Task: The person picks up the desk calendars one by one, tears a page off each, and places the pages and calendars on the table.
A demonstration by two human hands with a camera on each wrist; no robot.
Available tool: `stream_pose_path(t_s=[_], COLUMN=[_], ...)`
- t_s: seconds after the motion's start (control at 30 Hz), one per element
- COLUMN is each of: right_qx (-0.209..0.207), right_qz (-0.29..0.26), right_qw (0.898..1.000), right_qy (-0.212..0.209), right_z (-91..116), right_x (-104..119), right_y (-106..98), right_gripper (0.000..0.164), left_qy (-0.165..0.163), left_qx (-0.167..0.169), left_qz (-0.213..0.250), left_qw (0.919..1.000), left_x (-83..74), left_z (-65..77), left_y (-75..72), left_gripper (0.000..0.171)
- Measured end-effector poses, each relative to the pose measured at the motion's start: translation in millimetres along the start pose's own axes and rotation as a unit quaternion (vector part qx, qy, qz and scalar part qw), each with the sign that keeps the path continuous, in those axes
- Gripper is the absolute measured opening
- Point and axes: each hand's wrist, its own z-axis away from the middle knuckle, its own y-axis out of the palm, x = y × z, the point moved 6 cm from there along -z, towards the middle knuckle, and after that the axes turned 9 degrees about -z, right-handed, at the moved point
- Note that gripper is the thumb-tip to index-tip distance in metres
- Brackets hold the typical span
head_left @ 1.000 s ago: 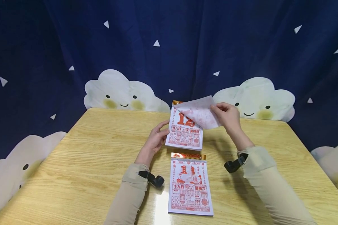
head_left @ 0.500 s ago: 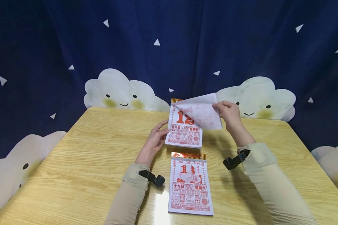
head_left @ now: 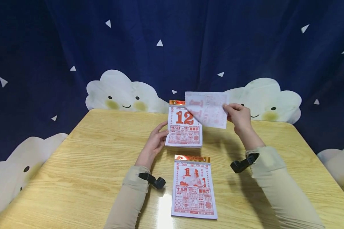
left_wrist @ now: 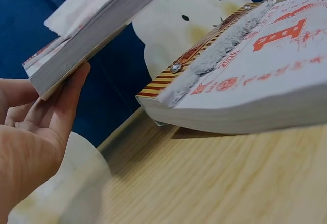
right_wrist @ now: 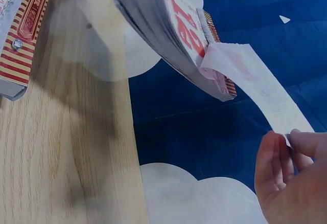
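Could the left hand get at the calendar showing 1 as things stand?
Probably not without letting go first: the left hand grips the calendar showing 12. Otherwise the way looks free; the calendar showing 1 lies on the table with nothing on top.

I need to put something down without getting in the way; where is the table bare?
The table shows bare wood from its left edge to the left sleeve, and from the right sleeve to its right edge. The middle is crowded: left hand holding the 12 calendar, right hand pinching a thin sheet, the 1 calendar lying nearer.
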Motion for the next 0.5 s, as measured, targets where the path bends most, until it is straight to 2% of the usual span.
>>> stream_pose_path(t_s=[0.13,0.27,0.5], right_qx=[-0.009,-0.022,-0.043], right_qz=[-0.011,-0.034,-0.073], right_qw=[1.0,0.999,0.996], right_qy=[0.015,0.018,0.022], right_z=[0.7,-0.2,-1.2], right_x=[-0.3,-0.7,-2.8], right_y=[-3.0,-6.0,-9.6], right_gripper=[0.016,0.009,0.012], left_qy=[-0.005,-0.006,-0.007], left_qx=[-0.002,-0.004,-0.002], left_qz=[-0.01,-0.02,-0.025], left_qw=[0.9999,0.9998,0.9997], left_x=[0.3,-1.1,-2.9], left_z=[0.8,2.6,4.1], left_y=[-1.2,0.6,4.3], left_gripper=[0.05,0.05,0.05])
